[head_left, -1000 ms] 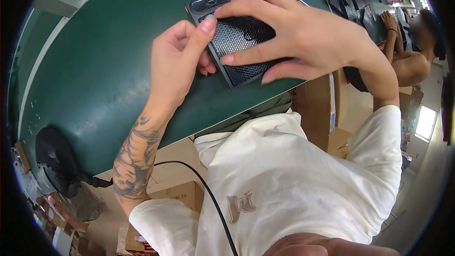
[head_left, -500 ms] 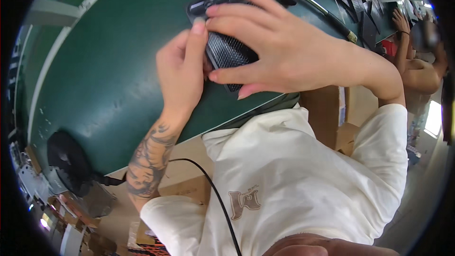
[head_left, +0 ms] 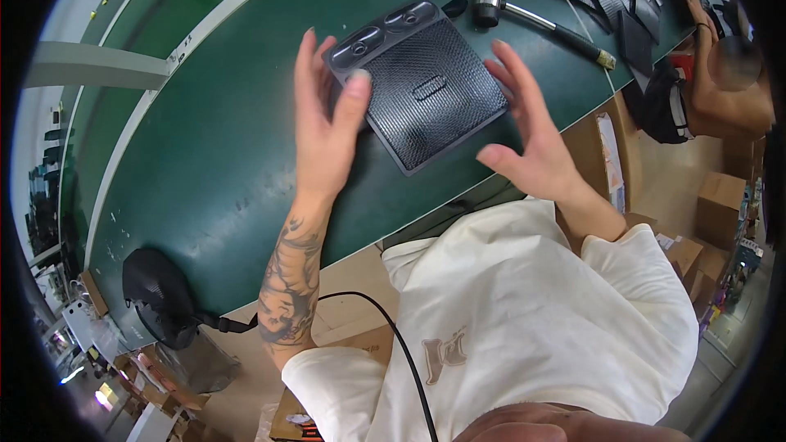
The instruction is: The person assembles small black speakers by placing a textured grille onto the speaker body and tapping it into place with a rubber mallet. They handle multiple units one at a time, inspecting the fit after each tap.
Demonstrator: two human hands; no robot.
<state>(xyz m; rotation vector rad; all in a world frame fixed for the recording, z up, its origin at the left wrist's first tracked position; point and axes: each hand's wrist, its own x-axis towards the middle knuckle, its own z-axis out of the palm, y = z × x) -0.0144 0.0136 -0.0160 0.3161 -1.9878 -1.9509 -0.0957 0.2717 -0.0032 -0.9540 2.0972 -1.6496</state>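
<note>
A black square tray-like panel (head_left: 442, 115) with a woven-looking texture sits at the far middle of the green table, turned at an angle. Two rounded recesses line its far edge, and a small oblong outline marks its centre. My left hand (head_left: 323, 131) grips the panel's left edge, thumb over the top and fingers along the side. Spread fingers and a raised thumb show on my right hand (head_left: 536, 135), at the panel's right edge; the fingertips are close to it, and whether they touch I cannot tell.
A mallet (head_left: 489, 2) with a yellow and black head lies just beyond the panel. Black textured sheets (head_left: 618, 4) are piled at the far right, near another person's hand (head_left: 696, 8). A black round object (head_left: 155, 295) with a strap rests at the table's left corner. Cardboard boxes (head_left: 720, 200) stand at right.
My right hand has come off the panel's top and moved right, its fingers opening. More of the panel's face now shows. My left hand stays at its left side.
</note>
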